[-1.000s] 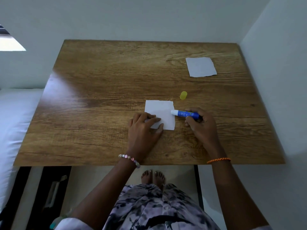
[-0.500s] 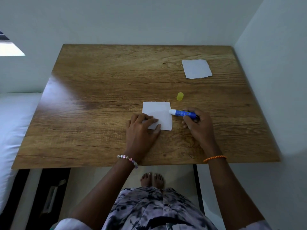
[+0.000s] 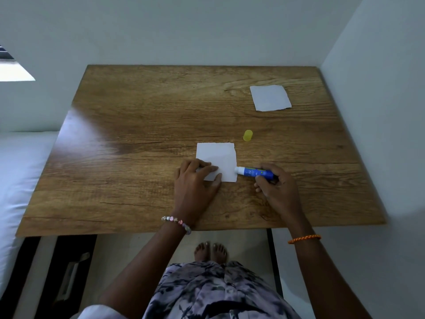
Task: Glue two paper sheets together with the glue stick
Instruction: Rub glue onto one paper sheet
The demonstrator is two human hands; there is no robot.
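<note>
Right hand (image 3: 277,189) grips the uncapped glue stick (image 3: 254,172), tip at the near sheet's (image 3: 218,157) right edge; left hand (image 3: 195,183) lies flat, pinning it. Gluing underway, second sheet (image 3: 270,97) waits far off, unjoined.

near paper sheet (image 3: 218,158) corner under left hand (image 3: 195,185); glue stick (image 3: 254,172) rear inside right hand (image 3: 277,188)

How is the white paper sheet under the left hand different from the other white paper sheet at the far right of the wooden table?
The near white paper sheet is pinned at its near left corner by the left hand; the far white paper sheet lies untouched. The blue glue stick, held in the right hand, has its tip at the near sheet's right edge; nothing is close to the far one. Both are small, roughly square, rough-edged and flat.
</note>
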